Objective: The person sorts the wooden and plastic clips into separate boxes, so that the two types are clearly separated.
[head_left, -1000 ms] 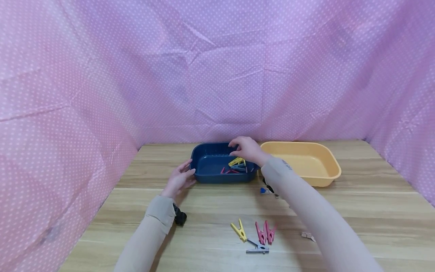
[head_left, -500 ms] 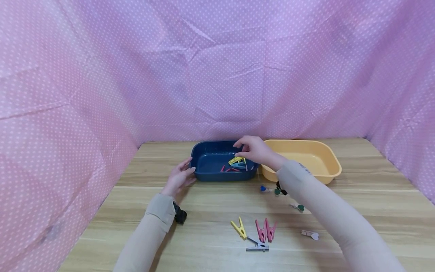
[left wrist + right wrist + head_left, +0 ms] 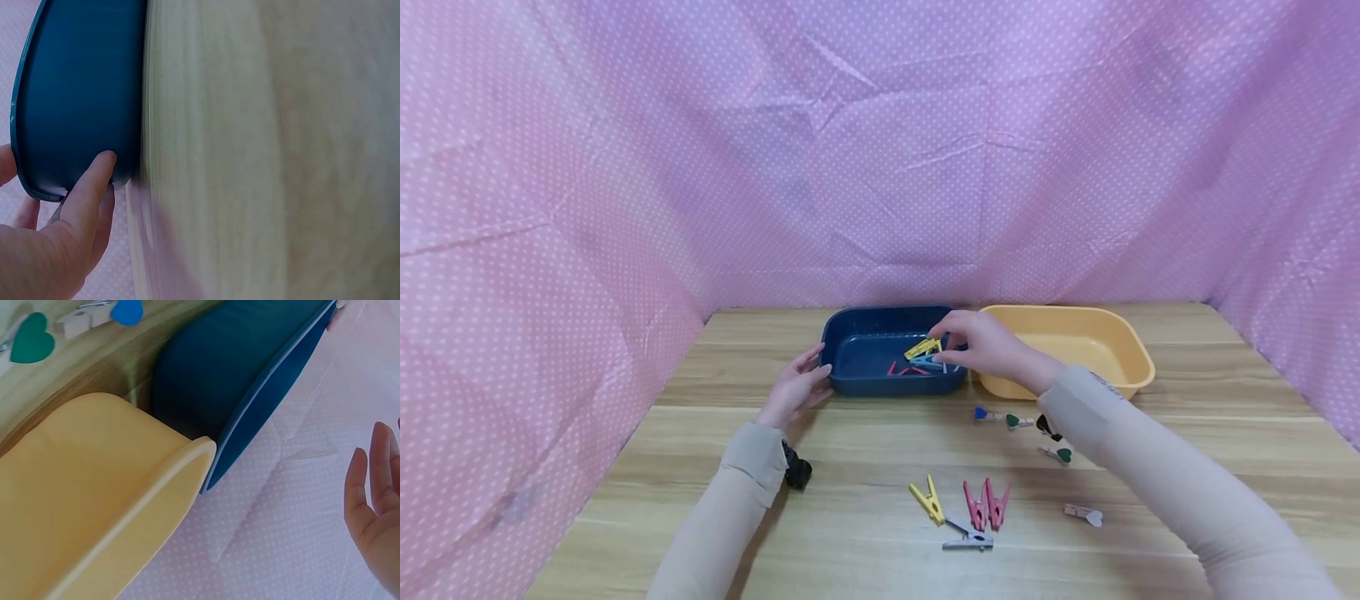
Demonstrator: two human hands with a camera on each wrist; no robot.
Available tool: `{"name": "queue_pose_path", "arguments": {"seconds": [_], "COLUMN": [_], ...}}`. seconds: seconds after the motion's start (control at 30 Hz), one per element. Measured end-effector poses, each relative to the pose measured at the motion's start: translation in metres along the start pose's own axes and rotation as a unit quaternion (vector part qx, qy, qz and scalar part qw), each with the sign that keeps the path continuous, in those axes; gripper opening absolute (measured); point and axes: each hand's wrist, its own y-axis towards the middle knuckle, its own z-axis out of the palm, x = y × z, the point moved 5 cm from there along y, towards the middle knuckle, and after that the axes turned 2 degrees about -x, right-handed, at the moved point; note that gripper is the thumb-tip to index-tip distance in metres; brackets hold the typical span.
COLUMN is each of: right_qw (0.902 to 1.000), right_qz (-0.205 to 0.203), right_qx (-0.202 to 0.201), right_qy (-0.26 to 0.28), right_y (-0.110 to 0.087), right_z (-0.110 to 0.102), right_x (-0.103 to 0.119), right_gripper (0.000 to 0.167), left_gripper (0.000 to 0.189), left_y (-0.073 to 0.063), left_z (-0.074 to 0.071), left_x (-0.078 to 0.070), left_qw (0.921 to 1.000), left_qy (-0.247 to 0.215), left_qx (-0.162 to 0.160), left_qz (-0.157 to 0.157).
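Right hand: this hand (image 3: 987,343) just slid right and a bit nearer to me, to the right end of the blue tub. The fingers are loose and apart, and I see nothing in them. So I think the clothespins there have been let be.
Blue tub: the tub (image 3: 865,387) has a yellow clothespin (image 3: 921,348), a blue clothespin (image 3: 927,364) and some red bits (image 3: 917,372) in its right part. The thumb is near the blue one; I can't tell if they touch. This pile looks the same as a second ago.
Left hand: it (image 3: 793,392) rests its straight fingers on the tub's left end, same spot as before.
Heart pegs: the sleeve hid most of these a second ago. Now I see a blue heart (image 3: 981,413), two green hearts (image 3: 1063,456) and a pale heart (image 3: 1093,518).
Desk: near me on the wood (image 3: 850,467), a yellow pin (image 3: 936,510), two pink pins (image 3: 979,517) and a grey pin (image 3: 970,543) haven't moved.
Yellow tub: it (image 3: 1078,358) stands right beside the blue one.
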Motion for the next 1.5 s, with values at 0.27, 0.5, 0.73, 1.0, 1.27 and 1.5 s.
{"name": "queue_pose_path", "arguments": {"seconds": [0.27,0.5,0.73,1.0,1.27,1.5], "right_qw": [0.9981,0.9974,0.9990,0.9993,0.9993,0.9980], "right_qz": [-0.057,-0.071,-0.043,-0.037,-0.029,-0.055], "right_qx": [-0.005,-0.014,-0.004,0.004,0.020,0.029], "right_qy": [-0.022,-0.006,0.012,-0.007,0.009,-0.008], "right_y": [-0.015,-0.033,-0.054,-0.072,-0.086,-0.099], "right_z": [-0.003,-0.003,-0.005,-0.003,0.003,0.009], "right_x": [0.004,0.000,-0.008,-0.013,-0.013,-0.009], "right_gripper": [0.026,0.025,0.025,0.027,0.030,0.035], "left_gripper": [0.053,0.055,0.055,0.055,0.054,0.055], "left_y": [0.002,0.003,0.002,0.002,0.001,0.001], "left_z": [0.000,0.002,0.003,0.004,0.000,0.000], "left_x": [-0.002,-0.002,-0.002,-0.004,-0.001,0.000], "left_qw": [1.0000,0.9999,0.9999,0.9999,1.0000,1.0000], "left_qy": [0.001,-0.009,-0.013,-0.011,0.001,-0.007], "left_qx": [-0.004,0.003,-0.001,0.004,-0.007,0.001], "left_qz": [0.002,0.007,0.005,0.010,0.003,0.005]}}
